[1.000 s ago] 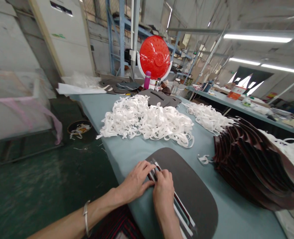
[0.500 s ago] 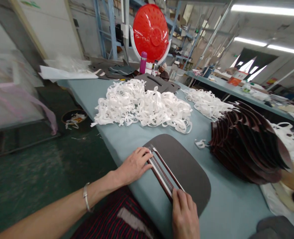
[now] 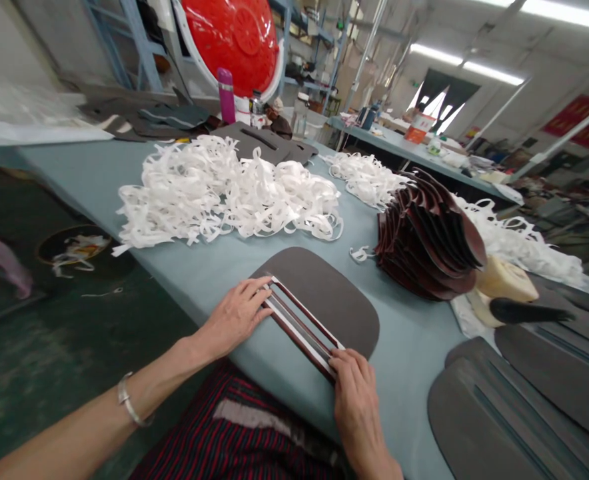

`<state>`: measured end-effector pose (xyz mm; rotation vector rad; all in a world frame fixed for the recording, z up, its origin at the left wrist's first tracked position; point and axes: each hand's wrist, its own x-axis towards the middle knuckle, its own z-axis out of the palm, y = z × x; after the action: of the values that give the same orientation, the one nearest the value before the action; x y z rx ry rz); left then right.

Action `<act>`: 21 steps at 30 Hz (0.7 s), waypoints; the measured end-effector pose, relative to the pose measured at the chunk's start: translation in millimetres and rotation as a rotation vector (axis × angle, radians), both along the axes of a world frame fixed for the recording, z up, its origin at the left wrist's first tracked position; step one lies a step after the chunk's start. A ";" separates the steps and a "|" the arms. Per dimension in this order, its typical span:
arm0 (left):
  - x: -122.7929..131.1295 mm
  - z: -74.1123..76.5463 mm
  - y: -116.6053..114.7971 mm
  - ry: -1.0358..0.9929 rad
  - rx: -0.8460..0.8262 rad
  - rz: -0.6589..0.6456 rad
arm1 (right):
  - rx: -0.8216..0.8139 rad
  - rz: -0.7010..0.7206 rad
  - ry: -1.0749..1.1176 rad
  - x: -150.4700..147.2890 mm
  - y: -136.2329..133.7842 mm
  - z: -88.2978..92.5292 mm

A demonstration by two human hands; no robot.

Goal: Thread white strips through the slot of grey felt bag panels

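Grip of left hand (image 3: 237,313) and right hand (image 3: 357,393) unclenched, fingertips (image 3: 260,295) flat on opposite ends of white-edged strip (image 3: 299,328).

My right hand (image 3: 357,393) covers the near ends of the striped strips (image 3: 299,327), so I cannot tell its grip; the red disc (image 3: 227,33) is cut by the top edge; dark panels (image 3: 479,420) at the near right corner of the desk (image 3: 414,347) run off frame
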<state>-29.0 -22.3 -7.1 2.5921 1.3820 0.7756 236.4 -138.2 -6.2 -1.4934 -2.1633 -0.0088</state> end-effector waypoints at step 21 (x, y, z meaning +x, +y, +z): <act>-4.9 -19.8 11.7 0.117 0.115 -0.074 | 0.311 -0.165 -0.192 -21.7 11.4 -14.4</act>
<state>-33.9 -10.7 -26.9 2.8005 1.2985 0.7239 214.8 -126.8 -20.6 -1.5302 -2.0583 -0.5402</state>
